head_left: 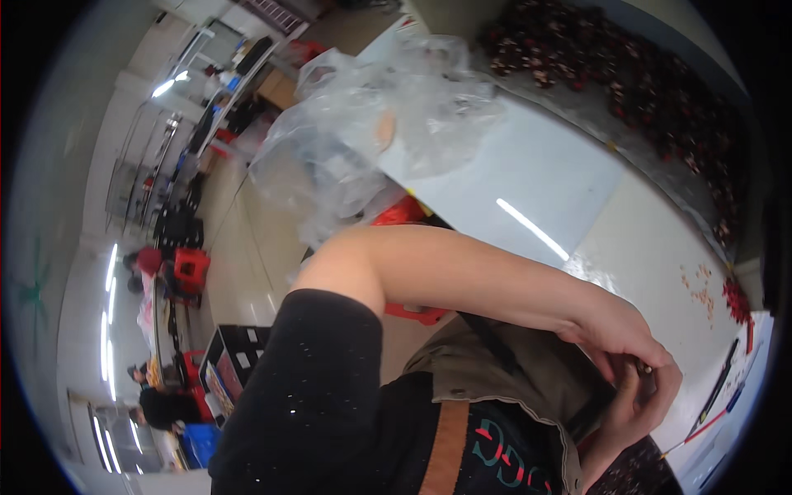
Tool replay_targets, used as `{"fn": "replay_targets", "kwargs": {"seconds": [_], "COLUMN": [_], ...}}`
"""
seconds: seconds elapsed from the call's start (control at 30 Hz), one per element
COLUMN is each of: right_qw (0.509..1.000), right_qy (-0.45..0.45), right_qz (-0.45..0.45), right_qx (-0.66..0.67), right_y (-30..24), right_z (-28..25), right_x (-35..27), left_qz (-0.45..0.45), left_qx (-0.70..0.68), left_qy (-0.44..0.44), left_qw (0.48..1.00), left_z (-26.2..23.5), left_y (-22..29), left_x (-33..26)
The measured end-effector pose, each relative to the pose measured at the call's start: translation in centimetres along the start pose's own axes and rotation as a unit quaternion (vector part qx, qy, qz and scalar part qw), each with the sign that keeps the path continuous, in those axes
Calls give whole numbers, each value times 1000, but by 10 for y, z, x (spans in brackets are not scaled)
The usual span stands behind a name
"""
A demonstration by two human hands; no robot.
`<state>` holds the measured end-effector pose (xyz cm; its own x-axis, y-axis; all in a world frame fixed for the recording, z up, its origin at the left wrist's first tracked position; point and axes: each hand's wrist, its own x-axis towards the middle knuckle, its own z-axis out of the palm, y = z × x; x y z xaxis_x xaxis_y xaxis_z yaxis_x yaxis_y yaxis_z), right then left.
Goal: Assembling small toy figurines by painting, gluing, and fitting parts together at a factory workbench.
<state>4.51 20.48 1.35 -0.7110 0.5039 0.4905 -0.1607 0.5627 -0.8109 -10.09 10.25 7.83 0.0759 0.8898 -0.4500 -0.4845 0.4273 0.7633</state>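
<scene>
My left arm reaches across from the lower left, and my left hand (615,334) meets my right hand (639,408) beside the table's near edge. The fingers of both hands are bent and pressed together. Between the fingertips shows a tiny brownish, gold-looking piece (644,368), too small to name. My left fingers close on it; the right fingers curl around just below, and whether they grip it too is hidden. Under the hands hangs a grey-brown apron (495,363) with a brown strap (445,445), over a black shirt.
Clear plastic bags (412,99) lie heaped on the pale table (536,173). Dark red small pieces (627,82) are piled at the far right. Pale bits (700,289) and red bits (734,301) lie near pens (719,379). Left stand a black crate (239,355), red stools (191,268) and seated people.
</scene>
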Motion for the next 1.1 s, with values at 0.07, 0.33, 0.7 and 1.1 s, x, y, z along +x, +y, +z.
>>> {"fn": "replay_targets", "kwargs": {"seconds": [0.07, 0.33, 0.7, 1.1], "right_qw": [1000, 998, 999, 999], "right_qy": [-16, -55, -21, -30], "right_qz": [8, 25, 41, 32], "right_qx": [7, 4, -26, 11], "right_y": [1, 8, 11, 8], "right_z": [0, -8, -8, -7], "right_x": [-4, -17, -19, -18], "left_qz": [7, 20, 8, 6], "left_qx": [-5, -11, -20, -9], "left_qy": [22, 31, 8, 5], "left_qw": [1000, 999, 1000, 1000], "left_z": [1, 5, 3, 1], "left_y": [-2, -16, -21, -21], "left_x": [-2, -3, 10, 13]}}
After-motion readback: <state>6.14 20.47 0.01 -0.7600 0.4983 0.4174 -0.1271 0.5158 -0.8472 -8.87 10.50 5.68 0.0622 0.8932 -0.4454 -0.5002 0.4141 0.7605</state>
